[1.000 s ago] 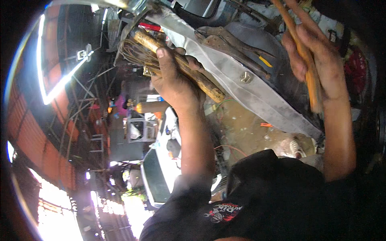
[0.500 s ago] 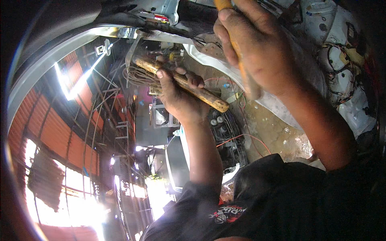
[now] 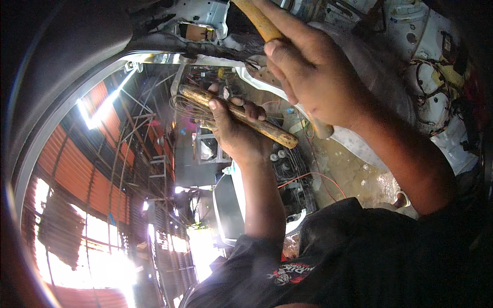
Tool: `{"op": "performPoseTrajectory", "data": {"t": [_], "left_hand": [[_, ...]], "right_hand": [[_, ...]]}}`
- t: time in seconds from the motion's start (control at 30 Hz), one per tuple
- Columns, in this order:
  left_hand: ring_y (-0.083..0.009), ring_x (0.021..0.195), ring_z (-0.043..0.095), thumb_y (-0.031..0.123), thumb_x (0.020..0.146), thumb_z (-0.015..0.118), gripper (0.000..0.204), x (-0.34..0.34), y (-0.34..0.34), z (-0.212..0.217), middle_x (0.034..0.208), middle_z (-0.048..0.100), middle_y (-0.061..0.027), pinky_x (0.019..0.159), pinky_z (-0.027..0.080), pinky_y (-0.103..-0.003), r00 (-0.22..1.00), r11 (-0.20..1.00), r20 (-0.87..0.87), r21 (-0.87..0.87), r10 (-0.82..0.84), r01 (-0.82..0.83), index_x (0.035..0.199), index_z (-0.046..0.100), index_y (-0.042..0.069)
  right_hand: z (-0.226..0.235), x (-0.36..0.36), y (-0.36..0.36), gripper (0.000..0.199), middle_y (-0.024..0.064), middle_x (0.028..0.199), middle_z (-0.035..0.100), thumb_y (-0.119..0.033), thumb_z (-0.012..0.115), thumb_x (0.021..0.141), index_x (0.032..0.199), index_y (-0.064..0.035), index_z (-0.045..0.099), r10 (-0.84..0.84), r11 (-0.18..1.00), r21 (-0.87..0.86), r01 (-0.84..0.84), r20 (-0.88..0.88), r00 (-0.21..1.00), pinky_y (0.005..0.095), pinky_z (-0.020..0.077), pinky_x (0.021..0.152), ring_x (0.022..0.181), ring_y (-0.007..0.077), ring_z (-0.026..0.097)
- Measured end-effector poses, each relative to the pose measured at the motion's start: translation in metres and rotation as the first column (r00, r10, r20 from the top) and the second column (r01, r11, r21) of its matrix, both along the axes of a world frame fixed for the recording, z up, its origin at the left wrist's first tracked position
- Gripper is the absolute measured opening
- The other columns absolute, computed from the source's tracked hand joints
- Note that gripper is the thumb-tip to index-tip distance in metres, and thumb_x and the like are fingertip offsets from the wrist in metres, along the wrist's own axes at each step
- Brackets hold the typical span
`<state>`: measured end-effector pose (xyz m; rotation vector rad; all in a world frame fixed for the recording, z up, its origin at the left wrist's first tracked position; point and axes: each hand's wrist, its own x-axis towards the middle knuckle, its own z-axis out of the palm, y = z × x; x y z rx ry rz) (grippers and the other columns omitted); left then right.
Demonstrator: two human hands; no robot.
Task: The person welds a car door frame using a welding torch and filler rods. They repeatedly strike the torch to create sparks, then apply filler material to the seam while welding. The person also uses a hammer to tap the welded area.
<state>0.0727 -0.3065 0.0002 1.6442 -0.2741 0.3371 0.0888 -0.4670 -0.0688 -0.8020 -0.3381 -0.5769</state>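
the left hand (image 3: 237, 134) is clenched round a worn, brown wooden handle (image 3: 241, 117) that runs slantwise from upper left to lower right; its rounded butt end sticks out past the fingers (image 3: 250, 108) at the lower right, while its upper end lies against a tangle of thin brownish wire (image 3: 186, 106). gripped at mid-length like this, the tool probably sits steady against the work overhead, though what head it carries is hidden behind the wire and the hand.

the right hand (image 3: 307, 82) is closed round a second, paler yellow-tan wooden handle (image 3: 258, 19), which rises out of the fist towards the top edge. the fist sits well down the shaft, which would suit a swinging grip; its head is out of the picture. the two hands are near each other but apart, the right above and to the right of the left.

above them runs a curved edge of white-painted sheet metal (image 3: 205, 13), chipped and rusted along a dark seam. to the right, loose coloured wiring (image 3: 441, 92) hangs over a white panel. behind the left forearm lies a dirty, mottled tan metal floor panel (image 3: 354, 174) with a thin orange wire (image 3: 308, 177) trailing across it. a black sleeve with a printed patch (image 3: 287, 272) fills the lower frame, and at the far left rust-red corrugated roofing (image 3: 72, 174) shows with daylight glaring through.
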Motion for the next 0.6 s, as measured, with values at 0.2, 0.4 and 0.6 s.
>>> {"op": "performPoseTrajectory", "data": {"t": [0.2,0.4,0.6], "left_hand": [[-0.0124,0.066,0.053,0.042,0.11,0.05,0.048,-0.001,-0.002,-0.008,0.086,0.058,-0.0021,0.059,0.049,-0.029,0.999,0.999,-0.003,0.011,0.036,-0.035,0.148,0.045,0.013],[-0.0135,0.068,0.054,0.044,0.11,0.05,0.046,0.001,-0.006,-0.019,0.085,0.058,-0.0027,0.061,0.049,-0.031,0.997,0.997,0.01,-0.016,0.074,-0.074,0.146,0.049,0.015],[-0.0142,0.066,0.056,0.041,0.109,0.056,0.041,0.002,-0.011,-0.023,0.087,0.059,-0.0019,0.058,0.051,-0.033,0.997,0.993,-0.025,-0.091,0.075,-0.077,0.143,0.052,0.018]], "right_hand": [[-0.01,0.013,-0.007,0.051,-0.0024,0.076,0.058,-0.011,0.045,0.109,0.16,-0.0114,0.04,0.015,0.99,-0.143,-0.003,0.082,0.997,0.0241,0.0464,0.052,0.057,0.0043,0.051],[-0.012,0.009,-0.013,0.054,-0.0049,0.07,0.052,-0.012,0.048,0.109,0.162,-0.0159,0.04,0.194,0.968,-0.156,-0.194,-0.018,0.981,0.0228,0.044,0.052,0.056,0.0032,0.047],[-0.013,0.006,-0.007,0.055,-0.0042,0.068,0.05,-0.012,0.048,0.109,0.162,-0.0172,0.038,0.068,0.974,-0.213,-0.073,-0.032,0.997,0.0214,0.0413,0.049,0.053,0.0022,0.044]]}}
